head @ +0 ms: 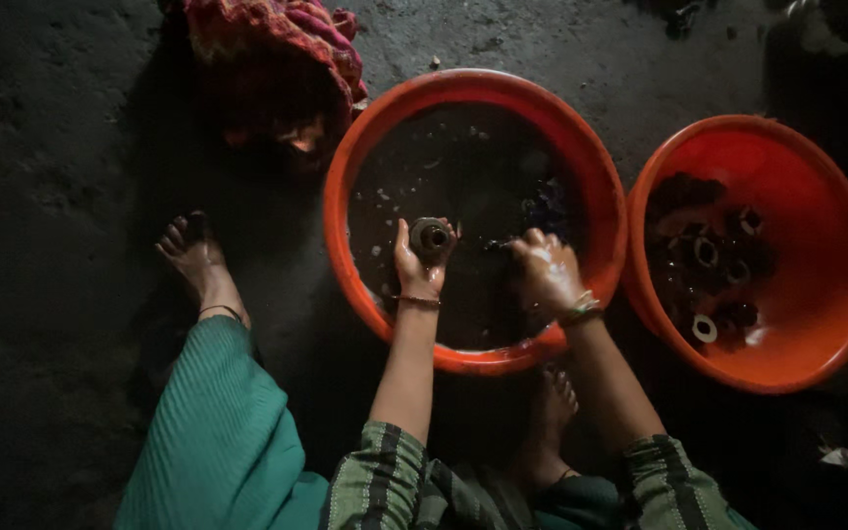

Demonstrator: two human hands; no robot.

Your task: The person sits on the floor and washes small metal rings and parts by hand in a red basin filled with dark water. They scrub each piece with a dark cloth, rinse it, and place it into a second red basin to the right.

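My left hand [417,265] holds a small dark round part with a hole in its middle [431,236] above the dark water of an orange tub [345,245]. My right hand [546,272] is wet and closed, just to the right over the same water; what it grips is too dark to make out. Both wrists wear bangles.
A second orange tub [836,294] at the right holds several dark ring-shaped parts [706,252]. A red patterned cloth [277,39] lies behind the first tub. My bare foot [193,255] rests on the dark floor at the left, and another foot [556,393] is under the tub's near rim.
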